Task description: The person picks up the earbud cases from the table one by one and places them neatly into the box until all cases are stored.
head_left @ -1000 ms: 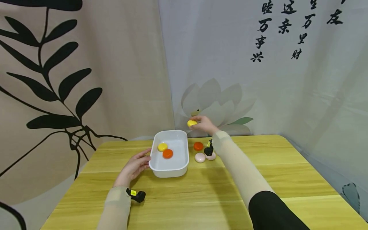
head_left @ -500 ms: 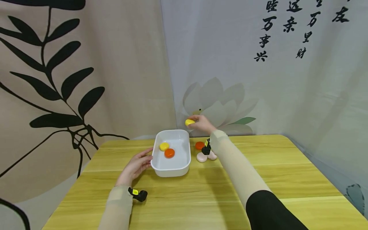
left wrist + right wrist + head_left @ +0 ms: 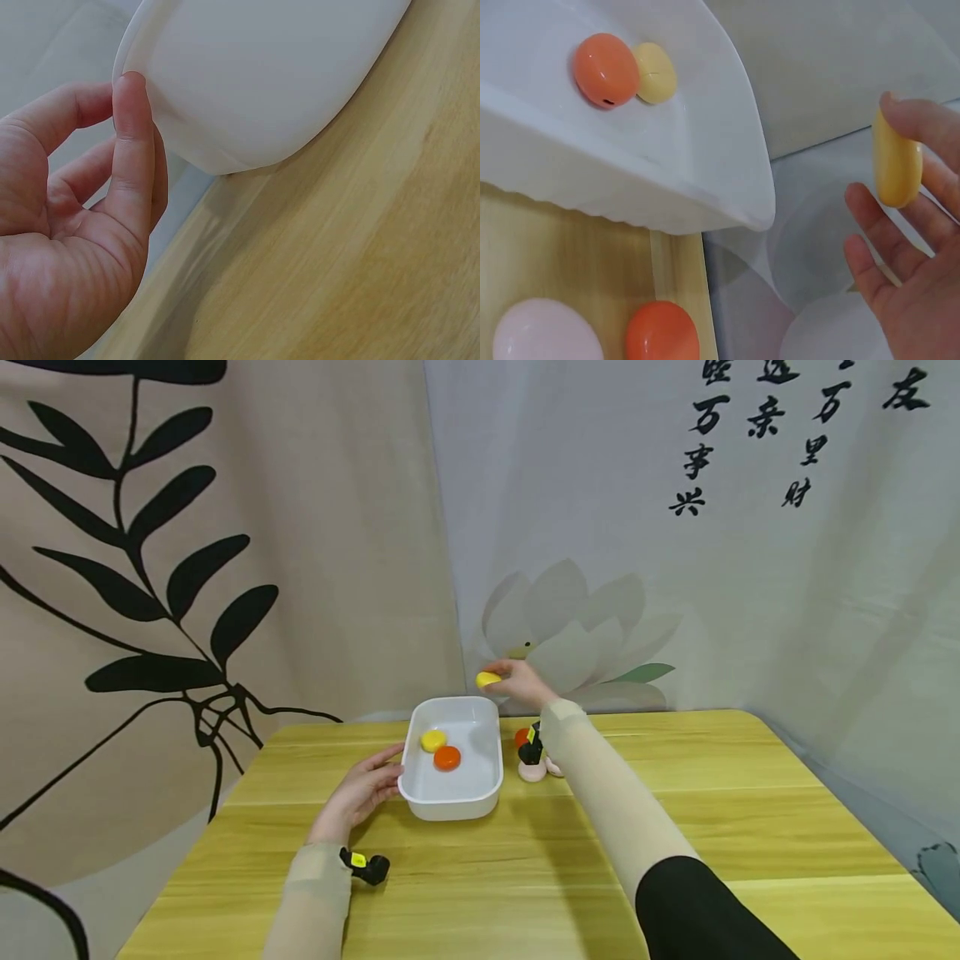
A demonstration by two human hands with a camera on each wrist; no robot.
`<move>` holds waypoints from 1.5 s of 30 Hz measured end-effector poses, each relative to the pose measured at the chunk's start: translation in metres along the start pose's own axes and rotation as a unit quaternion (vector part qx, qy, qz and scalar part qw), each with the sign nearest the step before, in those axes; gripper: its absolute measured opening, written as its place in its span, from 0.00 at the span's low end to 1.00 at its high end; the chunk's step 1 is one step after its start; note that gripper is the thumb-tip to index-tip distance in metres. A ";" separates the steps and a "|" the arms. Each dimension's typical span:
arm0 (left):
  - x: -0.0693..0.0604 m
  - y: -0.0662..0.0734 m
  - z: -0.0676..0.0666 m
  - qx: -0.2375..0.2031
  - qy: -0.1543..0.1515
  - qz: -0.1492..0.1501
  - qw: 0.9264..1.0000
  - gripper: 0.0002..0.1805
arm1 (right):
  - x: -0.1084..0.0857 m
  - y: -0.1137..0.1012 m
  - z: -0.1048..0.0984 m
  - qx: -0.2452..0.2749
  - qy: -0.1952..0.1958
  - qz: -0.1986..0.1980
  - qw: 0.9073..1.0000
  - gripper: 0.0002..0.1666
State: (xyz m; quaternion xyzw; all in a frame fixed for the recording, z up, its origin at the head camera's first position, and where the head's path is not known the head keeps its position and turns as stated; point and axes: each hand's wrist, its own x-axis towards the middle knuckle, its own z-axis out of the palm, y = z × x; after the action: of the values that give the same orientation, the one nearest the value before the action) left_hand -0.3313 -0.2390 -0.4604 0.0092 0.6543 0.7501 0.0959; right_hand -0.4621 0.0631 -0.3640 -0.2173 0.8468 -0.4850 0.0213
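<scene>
Though white, tub (image 3: 453, 810) with yellow piece (image 3: 432, 741), orange piece (image 3: 447, 758)

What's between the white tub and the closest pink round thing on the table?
Just bare wooden table: the head view shows nothing between the white tub and that pink round thing, and the right wrist view agrees.

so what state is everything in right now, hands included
White tub: upright on the table, uncovered
Yellow piece in tub: lying on its floor
Orange piece in tub: lying beside that yellow one
Orange piece on table: partly hidden
Pale pink pieces: on the table, partly hidden
Held yellow piece: raised
Right hand: pinching it
Left hand: fingertips at tub's rim; pinching or only touching, unclear
</scene>
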 end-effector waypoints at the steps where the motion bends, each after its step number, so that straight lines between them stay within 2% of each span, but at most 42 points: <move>1: 0.000 0.000 0.001 -0.001 0.002 -0.002 1.000 0.31 | 0.000 0.000 0.001 -0.001 0.000 0.000 1.000 0.28; 8: 0.001 -0.001 0.000 0.003 -0.005 0.002 1.000 0.31 | 0.004 0.000 0.006 0.022 0.004 0.002 1.000 0.29; 20: 0.001 0.001 0.003 0.004 0.003 -0.001 1.000 0.30 | 0.010 0.002 0.018 0.045 0.004 0.023 0.999 0.29; 35: 0.001 -0.001 0.001 0.012 0.006 -0.001 1.000 0.31 | 0.011 -0.003 0.033 0.036 0.004 0.027 0.999 0.29; 45: 0.001 -0.002 0.002 0.005 0.011 0.000 1.000 0.30 | 0.008 -0.003 0.047 0.005 0.010 0.037 0.999 0.28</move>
State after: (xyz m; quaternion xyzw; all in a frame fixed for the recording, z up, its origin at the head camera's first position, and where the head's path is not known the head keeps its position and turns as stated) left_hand -0.3317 -0.2365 -0.4621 0.0018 0.6587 0.7472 0.0885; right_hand -0.4565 0.0205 -0.3852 -0.1812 0.8519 -0.4903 0.0322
